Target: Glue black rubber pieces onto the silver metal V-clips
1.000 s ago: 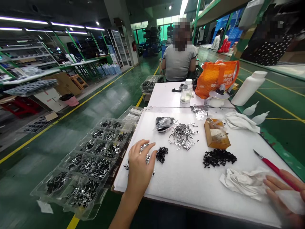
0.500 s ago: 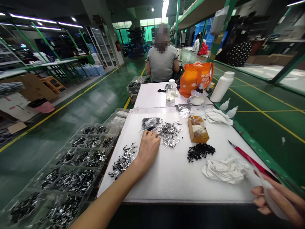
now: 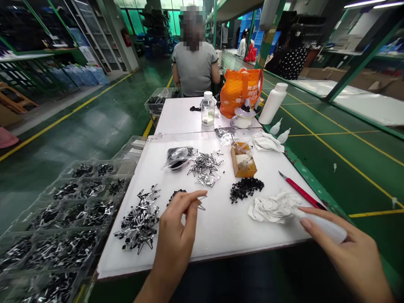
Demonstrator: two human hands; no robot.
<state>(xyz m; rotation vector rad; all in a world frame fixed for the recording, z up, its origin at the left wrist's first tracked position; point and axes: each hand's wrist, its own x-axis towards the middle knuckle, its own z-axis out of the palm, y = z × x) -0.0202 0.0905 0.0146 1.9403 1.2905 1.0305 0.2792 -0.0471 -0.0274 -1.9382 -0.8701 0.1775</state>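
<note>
The left hand [image 3: 173, 235] has drawn back from the metal pile [image 3: 206, 166], its fingers now pinched nearly closed on a thin metal clip [image 3: 202, 208] above the surface [image 3: 217, 237]. The right hand [image 3: 360, 252] keeps its fingers curled around a white squeeze bulb [image 3: 330, 228].

taking the yellow box [image 3: 244, 172] as landmark: the black bits [image 3: 246, 189] lie heaped just on its near side, the loose metal clips [image 3: 206, 168] to its left. nearer and further left, the left hand [image 3: 178, 225] pinches a small metal clip [image 3: 201, 203]. nearer and right of the box, the right hand [image 3: 344, 248] holds a white squeeze bulb [image 3: 326, 227] beside a crumpled cloth [image 3: 273, 207].
</note>
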